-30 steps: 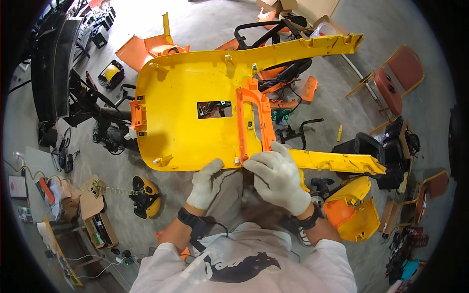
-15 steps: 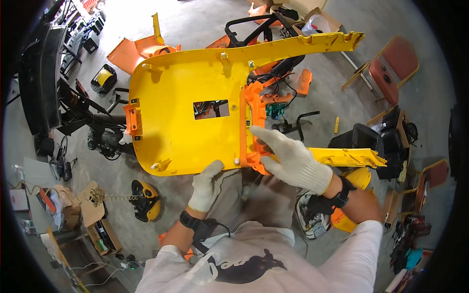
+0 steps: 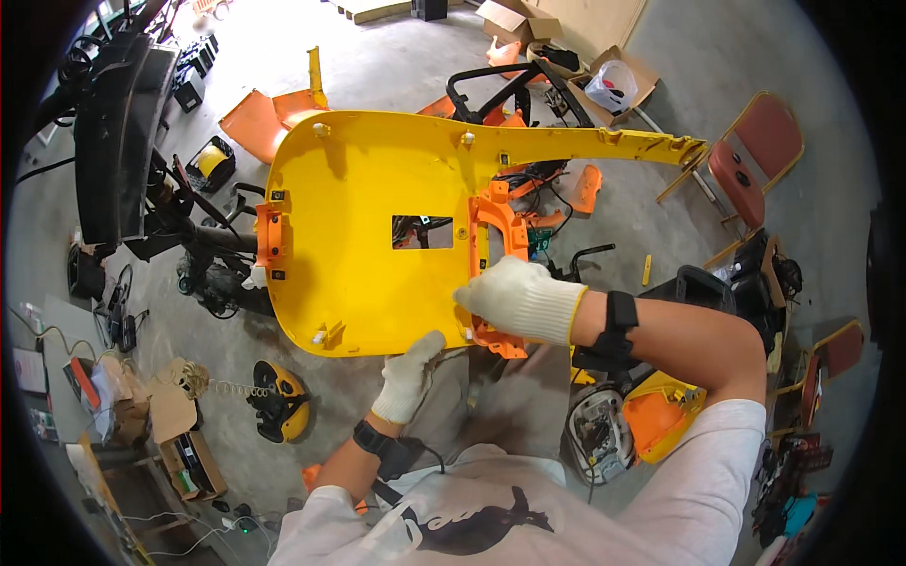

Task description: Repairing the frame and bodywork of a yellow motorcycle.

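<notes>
A large yellow plastic panel (image 3: 349,255), rounded at its left end and with a rectangular cutout, lies inner side up in front of me. An orange plastic bracket (image 3: 497,209) spans it near the base of its long arm, and a smaller orange piece (image 3: 271,236) sits at the rounded end. My left hand (image 3: 408,379), in a white knit glove, grips the panel's near edge, its thumb on the rim and the other fingers mostly hidden beneath. Gloved likewise, my right hand (image 3: 524,300) closes over the bracket's near part; its fingertips are partly hidden.
Beyond the panel, orange parts, cables and a black frame (image 3: 472,92) lie on the concrete floor. A black post assembly (image 3: 123,141) stands at left. A yellow-and-black housing (image 3: 280,401) and a grey-white part (image 3: 601,429) lie nearer. Red chairs (image 3: 741,184) are at right.
My right hand has gone from spread fingers beside the bracket to curled ones over it, its elbow swinging outward. The panel sits slightly lower and further right in view, my left hand still at its edge.
</notes>
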Available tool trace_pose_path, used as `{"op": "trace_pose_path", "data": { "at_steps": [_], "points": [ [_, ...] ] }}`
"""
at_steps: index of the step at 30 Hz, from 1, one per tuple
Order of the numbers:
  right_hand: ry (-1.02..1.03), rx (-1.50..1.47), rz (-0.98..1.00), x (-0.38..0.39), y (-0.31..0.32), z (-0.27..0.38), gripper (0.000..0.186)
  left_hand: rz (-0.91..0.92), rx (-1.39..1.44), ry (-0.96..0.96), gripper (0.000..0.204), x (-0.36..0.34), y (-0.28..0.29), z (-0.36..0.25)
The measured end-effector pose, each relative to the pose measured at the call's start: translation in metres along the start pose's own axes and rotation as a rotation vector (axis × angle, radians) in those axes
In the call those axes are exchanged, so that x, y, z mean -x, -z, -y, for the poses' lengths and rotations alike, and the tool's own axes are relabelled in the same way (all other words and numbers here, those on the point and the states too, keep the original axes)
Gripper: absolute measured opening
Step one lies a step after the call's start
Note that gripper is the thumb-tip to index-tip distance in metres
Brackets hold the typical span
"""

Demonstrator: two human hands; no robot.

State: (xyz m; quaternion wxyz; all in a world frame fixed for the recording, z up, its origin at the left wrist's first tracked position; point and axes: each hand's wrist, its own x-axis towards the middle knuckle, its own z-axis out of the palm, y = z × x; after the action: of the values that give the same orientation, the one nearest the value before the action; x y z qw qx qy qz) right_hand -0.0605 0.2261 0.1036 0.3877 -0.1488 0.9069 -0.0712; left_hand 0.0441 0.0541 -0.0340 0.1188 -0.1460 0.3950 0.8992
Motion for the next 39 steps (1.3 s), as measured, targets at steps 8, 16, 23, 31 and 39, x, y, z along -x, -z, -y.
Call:
{"op": "trace_pose_path", "data": {
  "at_steps": [8, 16, 23, 31, 39],
  "points": [
    [0.308, 0.746, -0.306, -0.016, 0.008, -0.015, 0.02, 0.053, 0.065, -0.021, 0.03, 0.006, -0.008, -0.005],
    [0.591, 0.905, -0.578, -0.014, 0.024, -0.02, 0.012, 0.035, -0.044, -0.021, 0.027, 0.0, 0.0, 0.0],
    [0.517, 0.706, -0.898, 0.007, 0.058, -0.065, 0.01, -0.023, -0.128, -0.072, 0.027, -0.005, 0.015, 0.015],
    [-0.088, -0.184, -0.647, 0.053, 0.048, -0.08, 0.03, 0.011, -0.12, -0.058, 0.026, 0.0, 0.007, 0.009],
    [-0.039, -0.8, -0.437, 0.033, 0.008, -0.098, 0.03, -0.017, -0.245, -0.069, 0.026, 0.004, 0.002, 0.004]
  ]
}}
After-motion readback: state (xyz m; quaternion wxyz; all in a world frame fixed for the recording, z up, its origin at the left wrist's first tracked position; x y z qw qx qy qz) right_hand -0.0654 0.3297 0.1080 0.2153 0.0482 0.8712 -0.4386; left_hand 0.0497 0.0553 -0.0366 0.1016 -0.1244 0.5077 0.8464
